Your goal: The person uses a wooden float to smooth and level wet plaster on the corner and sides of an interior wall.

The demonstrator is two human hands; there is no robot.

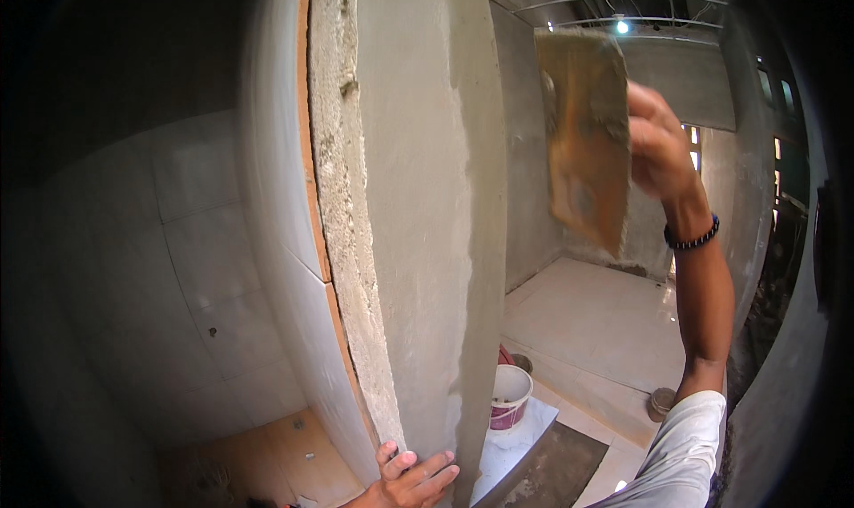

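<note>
My right hand [656, 143] is raised on the right, its fingers closed behind a flat, brownish plastering float [587, 116] with wet grey smears. The float's face points toward the wall end and stands apart from it; the grip is hidden and the hand slightly blurred. My left hand [411, 483] lies low on the wall end [414, 197], fingers stretched across its edge. That wall end bears smooth grey plaster, darker and damp-looking along its right side. A rough, pitted mortar strip [342, 188] runs down its left edge, beside the tile edge.
Large pale tiles [271, 205] cover the wall's left face. At lower right, a white and purple bucket [511, 410] stands on a white sheet [525, 437] beside a dark board [556, 468]. A small round container [660, 405] sits on the pale floor [592, 321]. A lit bulb [622, 27] hangs above.
</note>
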